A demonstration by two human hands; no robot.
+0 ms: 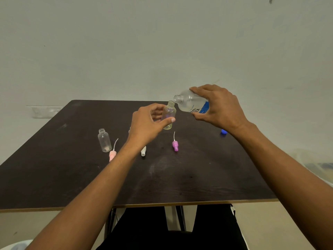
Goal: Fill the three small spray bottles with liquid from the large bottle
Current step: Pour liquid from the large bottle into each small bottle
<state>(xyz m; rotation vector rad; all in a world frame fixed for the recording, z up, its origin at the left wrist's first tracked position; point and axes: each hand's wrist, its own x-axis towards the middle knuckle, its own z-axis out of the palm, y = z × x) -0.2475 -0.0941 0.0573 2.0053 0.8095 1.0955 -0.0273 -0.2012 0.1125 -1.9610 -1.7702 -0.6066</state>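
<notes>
Head view, down onto dark table (198, 177). Shows left hand (149, 123) above table centre, curled round held bottle (169, 114), with thumb across the front and fingers behind. Keeps it upright, uncapped, lifted off the top. Shows right hand (219, 107) at 3 o'clock of it, wrapped over large bottle (191, 103), fingers on top, thumb beneath. Has that bottle tipped toward 9 o'clock, open mouth just beside the small neck. Cannot tell whether liquid runs. Shows standing bottle (104, 140), uncapped, at 8 o'clock of left hand, with pink sprayer (112, 154) just beside it at 5 o'clock. Puts white sprayer (143, 150) by the left wrist, purple sprayer (175, 144) at 6 o'clock of held bottle, blue cap (223, 131) at 6 o'clock of right hand.
</notes>
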